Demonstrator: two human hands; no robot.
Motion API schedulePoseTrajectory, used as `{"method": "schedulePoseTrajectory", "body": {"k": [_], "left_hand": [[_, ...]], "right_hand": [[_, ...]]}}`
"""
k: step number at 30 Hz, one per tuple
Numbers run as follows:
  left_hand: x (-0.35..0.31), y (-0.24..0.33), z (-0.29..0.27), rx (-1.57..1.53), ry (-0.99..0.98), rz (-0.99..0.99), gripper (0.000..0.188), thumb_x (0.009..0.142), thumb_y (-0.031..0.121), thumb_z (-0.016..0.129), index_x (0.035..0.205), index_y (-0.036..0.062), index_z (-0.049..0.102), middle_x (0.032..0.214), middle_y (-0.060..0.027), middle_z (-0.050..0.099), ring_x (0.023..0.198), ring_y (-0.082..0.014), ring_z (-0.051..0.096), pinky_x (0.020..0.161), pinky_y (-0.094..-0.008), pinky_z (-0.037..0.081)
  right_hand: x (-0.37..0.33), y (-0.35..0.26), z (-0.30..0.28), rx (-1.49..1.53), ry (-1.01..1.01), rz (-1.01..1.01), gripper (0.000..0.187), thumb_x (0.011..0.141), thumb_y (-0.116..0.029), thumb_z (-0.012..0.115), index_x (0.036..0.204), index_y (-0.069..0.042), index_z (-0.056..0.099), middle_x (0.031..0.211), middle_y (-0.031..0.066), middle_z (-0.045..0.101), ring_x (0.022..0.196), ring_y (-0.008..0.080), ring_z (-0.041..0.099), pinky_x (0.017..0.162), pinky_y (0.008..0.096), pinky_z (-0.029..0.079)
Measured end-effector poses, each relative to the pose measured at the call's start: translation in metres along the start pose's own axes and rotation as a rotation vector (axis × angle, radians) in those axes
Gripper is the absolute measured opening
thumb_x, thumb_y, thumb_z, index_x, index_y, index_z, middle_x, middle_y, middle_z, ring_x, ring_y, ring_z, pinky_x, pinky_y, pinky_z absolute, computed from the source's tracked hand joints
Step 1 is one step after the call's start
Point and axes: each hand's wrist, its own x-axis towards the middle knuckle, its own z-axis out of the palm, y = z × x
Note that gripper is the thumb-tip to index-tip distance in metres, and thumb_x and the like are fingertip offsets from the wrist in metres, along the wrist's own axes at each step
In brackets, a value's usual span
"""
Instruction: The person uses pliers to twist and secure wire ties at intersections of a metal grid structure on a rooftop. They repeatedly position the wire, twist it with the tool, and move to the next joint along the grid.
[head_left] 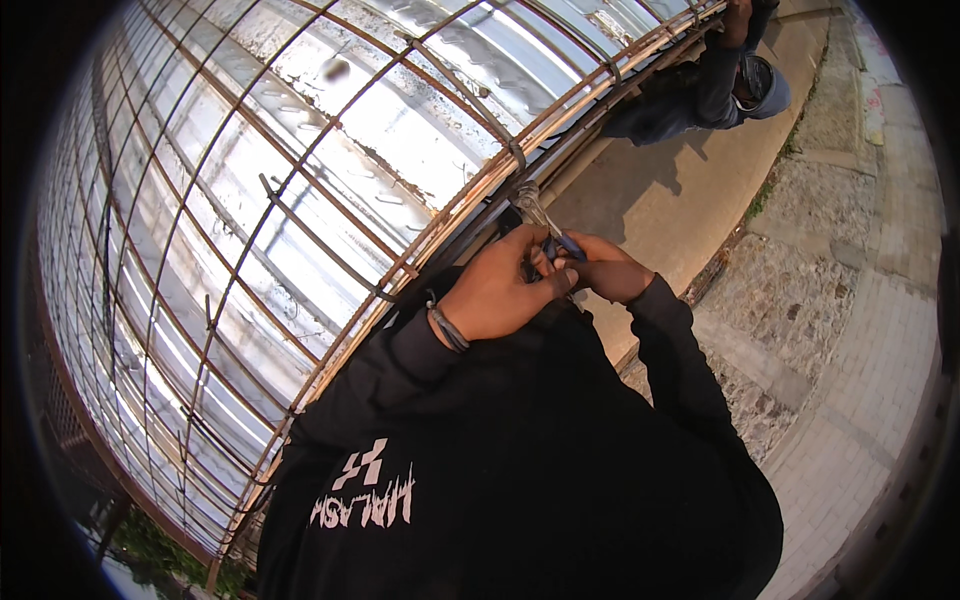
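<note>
My left hand (495, 290), with a dark band at its wrist, is closed in front of my chest, its fingers bent against those of my right hand. My right hand (606, 268) is pinched round a blue-grey strip (572, 246). What lies between the left fingertips is too small and hidden to make out. Just above both hands, a pale bundle of cord (532, 205) hangs from the outer edge of the rebar grid (345, 235) and runs down towards my fingers.
Corrugated metal decking (380, 175) lies under the grid, with bar ends sticking up. Along its edge run long thin rods (440, 222). Far below are a concrete strip (620, 190) and paving (850, 440). Another person in dark clothes (690, 95) is by the edge at upper right.
</note>
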Motion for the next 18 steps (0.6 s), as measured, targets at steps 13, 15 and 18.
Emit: {"method": "schedulePoseTrajectory", "body": {"k": [13, 15, 18], "left_hand": [[-0.007, 0.008, 0.006, -0.231, 0.112, -0.062, 0.041, 0.090, 0.008, 0.067, 0.124, -0.0053, 0.048, 0.088, 0.0023, 0.053, 0.081, -0.0039, 0.050, 0.074, -0.0205, 0.041], [-0.012, 0.014, 0.001, -0.278, 0.090, -0.080, 0.040, 0.091, 0.007, 0.067, 0.125, -0.0046, 0.049, 0.089, 0.0019, 0.053, 0.084, -0.0045, 0.051, 0.077, -0.0211, 0.041], [-0.013, 0.014, -0.001, -0.323, 0.106, -0.046, 0.040, 0.092, 0.012, 0.065, 0.125, -0.0040, 0.049, 0.090, 0.0014, 0.055, 0.079, -0.0035, 0.050, 0.072, -0.0194, 0.040]], "right_hand": [[0.055, 0.015, 0.042, 0.170, 0.696, -0.480, 0.027, 0.079, -0.013, 0.081, 0.093, -0.004, 0.060, 0.080, -0.0014, 0.055, 0.070, 0.0063, 0.052, 0.062, 0.0231, 0.044], [0.071, -0.006, 0.057, 0.067, 0.787, -0.504, 0.025, 0.078, -0.012, 0.080, 0.092, -0.003, 0.062, 0.080, -0.0008, 0.056, 0.068, 0.0063, 0.052, 0.059, 0.0235, 0.044], [0.081, -0.007, 0.060, 0.022, 0.850, -0.548, 0.024, 0.080, -0.012, 0.079, 0.095, -0.002, 0.063, 0.082, 0.0007, 0.059, 0.068, 0.0072, 0.055, 0.058, 0.0250, 0.046]]}}
